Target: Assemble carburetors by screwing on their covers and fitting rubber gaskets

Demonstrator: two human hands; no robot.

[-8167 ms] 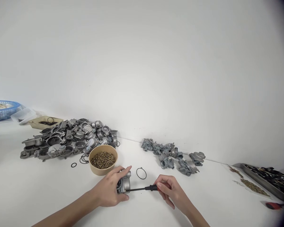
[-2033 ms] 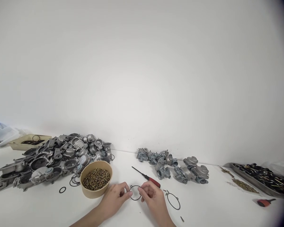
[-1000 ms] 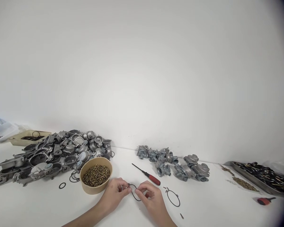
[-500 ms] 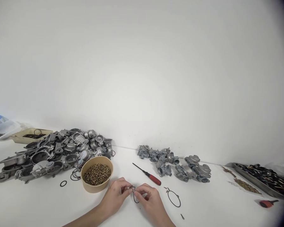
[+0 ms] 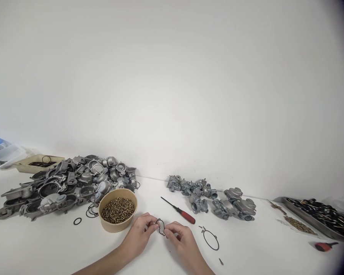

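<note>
Between my two hands, above the white table, is a thin black rubber gasket ring [image 5: 159,220], bent into a narrow, wavy loop. My left hand [image 5: 140,233] pinches its left side with thumb and forefinger. On the other side, my right hand [image 5: 181,240] pinches the lower right part of the ring. Just left of my left hand stands a round tan tub [image 5: 114,228] full of small brass-coloured screws [image 5: 118,210]. A screwdriver [image 5: 187,217] with a red and black handle lies beyond my right hand. Another black gasket ring [image 5: 211,240] rests right of that hand, beside a few small screws.
Grey metal bowl-shaped castings [image 5: 50,189] are heaped at the left, near a cream tray [image 5: 24,167] of black rings. Smaller metal carburetor-like bodies [image 5: 199,202] stand at the back. At the right are a metal tray [image 5: 312,219] of dark parts and a red-black tool [image 5: 323,246].
The ring between my hands has been drawn up from a dangling, kinked shape into a narrow loop. Both hands have stayed almost in place.
</note>
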